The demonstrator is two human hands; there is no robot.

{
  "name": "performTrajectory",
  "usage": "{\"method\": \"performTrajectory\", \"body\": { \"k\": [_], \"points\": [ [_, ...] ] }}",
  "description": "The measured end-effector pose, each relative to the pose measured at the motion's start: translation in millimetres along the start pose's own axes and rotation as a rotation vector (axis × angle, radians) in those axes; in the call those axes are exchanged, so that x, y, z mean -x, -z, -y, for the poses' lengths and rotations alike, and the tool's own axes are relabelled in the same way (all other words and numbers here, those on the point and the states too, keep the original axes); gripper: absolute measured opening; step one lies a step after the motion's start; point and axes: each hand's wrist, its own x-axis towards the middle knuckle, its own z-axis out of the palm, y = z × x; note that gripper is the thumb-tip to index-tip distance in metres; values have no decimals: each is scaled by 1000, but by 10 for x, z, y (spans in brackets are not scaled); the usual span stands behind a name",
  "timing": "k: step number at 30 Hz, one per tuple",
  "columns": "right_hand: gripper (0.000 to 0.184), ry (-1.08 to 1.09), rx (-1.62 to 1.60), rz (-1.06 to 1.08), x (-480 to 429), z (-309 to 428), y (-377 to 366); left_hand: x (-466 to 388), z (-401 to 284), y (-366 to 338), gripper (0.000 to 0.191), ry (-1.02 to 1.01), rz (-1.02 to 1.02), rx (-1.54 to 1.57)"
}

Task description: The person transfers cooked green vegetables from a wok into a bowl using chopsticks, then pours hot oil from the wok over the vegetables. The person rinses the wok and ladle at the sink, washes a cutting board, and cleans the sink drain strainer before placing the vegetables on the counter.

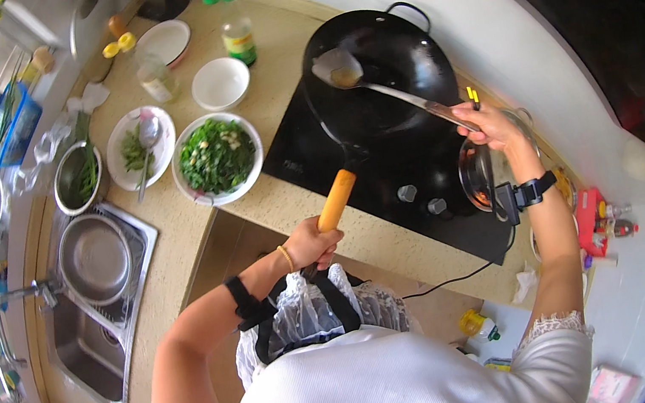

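The wooden handle of a black wok is gripped in my left hand, close to the front of my apron. The wok sits tilted over a black cooktop. My right hand holds a metal wok spatula by its brown handle. Its broad blade is over the wok's inside, with a little yellowish liquid on it. Left of the cooktop stands a bowl of chopped leafy greens topped with pale bits that look like garlic.
An empty white bowl, a green-capped bottle and a plate with a spoon stand on the counter. A steel basin rests over the sink. A glass lid leans beneath my right forearm, near a black cable.
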Motion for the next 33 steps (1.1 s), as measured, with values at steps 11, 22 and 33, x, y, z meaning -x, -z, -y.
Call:
{"method": "performTrajectory", "body": {
  "k": [11,22,33],
  "points": [
    [32,70,-118,69,-62,-136,173,-8,-200,-103,22,20,32,-80],
    [34,131,-89,41,86,-2,54,-72,-223,-109,23,108,14,-76],
    [36,120,47,90,623,705,-545,-9,-113,131,44,46,173,-12]
  ]
}}
